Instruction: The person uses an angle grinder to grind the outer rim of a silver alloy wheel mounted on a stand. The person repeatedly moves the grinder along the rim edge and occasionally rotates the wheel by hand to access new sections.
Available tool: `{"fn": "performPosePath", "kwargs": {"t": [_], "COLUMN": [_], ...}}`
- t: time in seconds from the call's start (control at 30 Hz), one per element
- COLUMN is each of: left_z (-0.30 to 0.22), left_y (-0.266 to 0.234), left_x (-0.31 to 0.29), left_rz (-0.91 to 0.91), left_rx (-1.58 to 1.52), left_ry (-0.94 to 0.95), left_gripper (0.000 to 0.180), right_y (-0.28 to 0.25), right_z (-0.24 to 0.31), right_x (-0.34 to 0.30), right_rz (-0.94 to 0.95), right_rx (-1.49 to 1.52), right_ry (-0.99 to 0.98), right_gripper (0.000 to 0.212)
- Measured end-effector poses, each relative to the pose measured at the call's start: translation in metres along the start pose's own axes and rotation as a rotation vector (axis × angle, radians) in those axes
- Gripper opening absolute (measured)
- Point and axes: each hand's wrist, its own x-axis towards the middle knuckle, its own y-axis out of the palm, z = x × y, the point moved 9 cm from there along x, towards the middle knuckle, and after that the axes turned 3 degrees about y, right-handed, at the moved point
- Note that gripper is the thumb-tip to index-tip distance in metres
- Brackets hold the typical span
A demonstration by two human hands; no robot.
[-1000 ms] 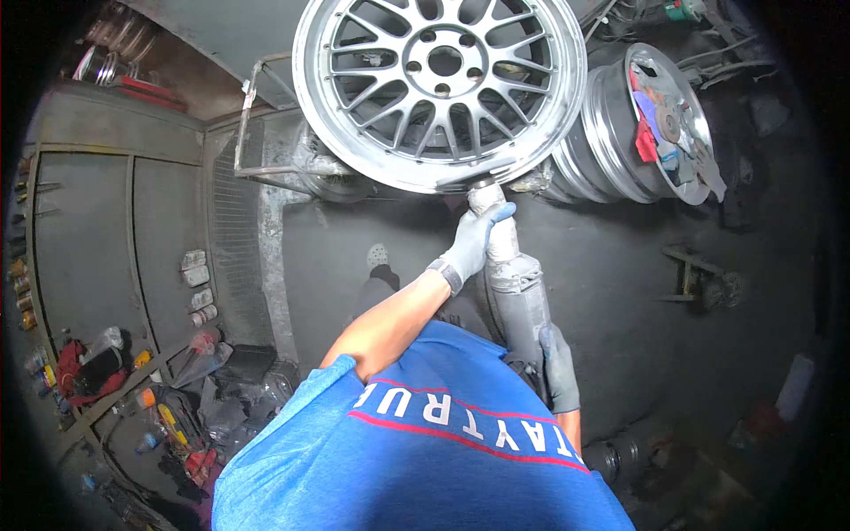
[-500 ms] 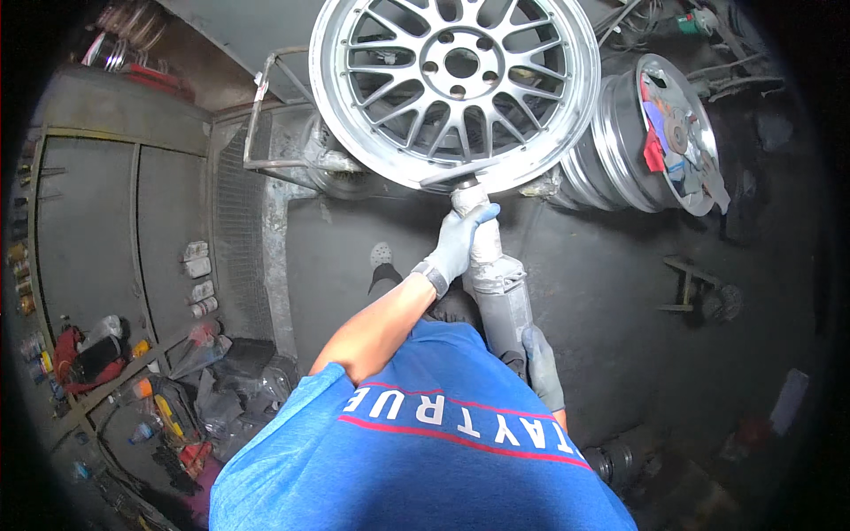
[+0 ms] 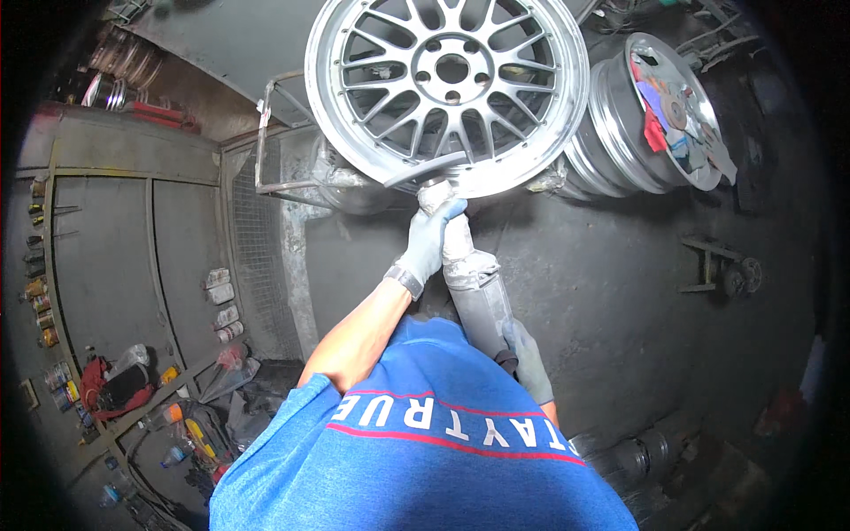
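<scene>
A silver multi-spoke car wheel rim (image 3: 574, 115) stands upright in front of me. My left hand (image 3: 427, 241), in a pale glove, is wrapped round the whitish covered front of an angle grinder (image 3: 476, 305). Further back, my gloved right hand (image 3: 529, 361) grips the grey body of the same tool; some of its fingers are hidden behind the body. The thin grey disc (image 3: 427, 168) of the grinder lies nearly edge-on at the lower lip of the rim. Whether it presses on the metal I cannot tell.
Right of the rim, more wheel rims (image 3: 611, 133) stand side by side, with rags and discs (image 3: 677, 119) inside the outermost. A metal frame (image 3: 263, 146) is at the left. Shelves with cans (image 3: 40, 301), and bags (image 3: 115, 385), line the left wall. A small metal stand (image 3: 713, 265) sits at the right.
Both hands and the grinder have shifted left along the rim's lower lip. The disc now slants more, its left end lower. The surroundings sit slightly differently in view.
</scene>
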Motion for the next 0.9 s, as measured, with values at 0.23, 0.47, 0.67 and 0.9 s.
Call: {"fn": "performPosePath", "kwargs": {"t": [0.23, 0.47, 0.67, 0.9], "left_z": [0.057, 0.112, 0.104, 0.048], "left_y": [0.076, 0.149, 0.133, 0.057], "left_x": [-0.006, 0.016, 0.008, -0.007], "left_rz": [0.063, 0.164, 0.116, 0.046], "left_rx": [-0.186, -0.328, -0.37, -0.317], "left_ry": [-0.08, -0.069, -0.07, 0.026], "left_gripper": [0.02, 0.019, 0.021, 0.02], "right_y": [-0.098, -0.167, -0.16, -0.088], "right_z": [0.03, 0.101, 0.104, 0.076], "right_x": [-0.006, -0.03, -0.018, 0.01], "right_rz": [-0.071, -0.152, -0.119, 0.054], "right_rx": [-0.255, -0.251, -0.313, -0.26], "right_ry": [-0.051, -0.061, -0.019, -0.09], "right_gripper": [0.058, 0.062, 0.065, 0.061]}}
